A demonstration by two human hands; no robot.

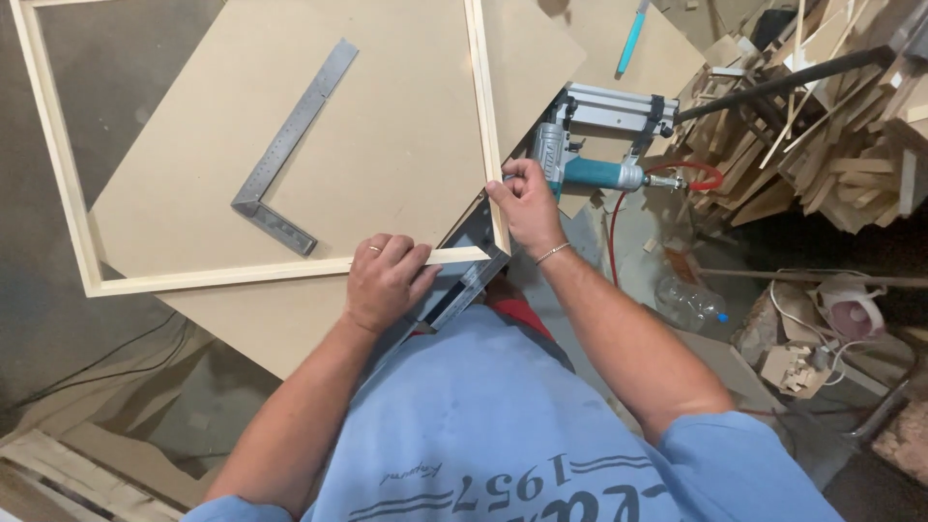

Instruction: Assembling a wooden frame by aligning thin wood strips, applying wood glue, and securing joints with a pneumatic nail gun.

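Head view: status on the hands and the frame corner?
Left hand presses pale wooden frame's bottom rail. Right hand pinches side rail at corner. Grey metal corner clamp beneath. Teal pneumatic nailer beside, untouched.

a woodworking shop: offcut pile (822,145), pneumatic nailer (590,145) with red air hose (619,227), steel square (285,155), board-covered tabletop (242,319), pale wooden frame (290,274).

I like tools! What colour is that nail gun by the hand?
Teal and silver nail gun, seen clearly in the head view.
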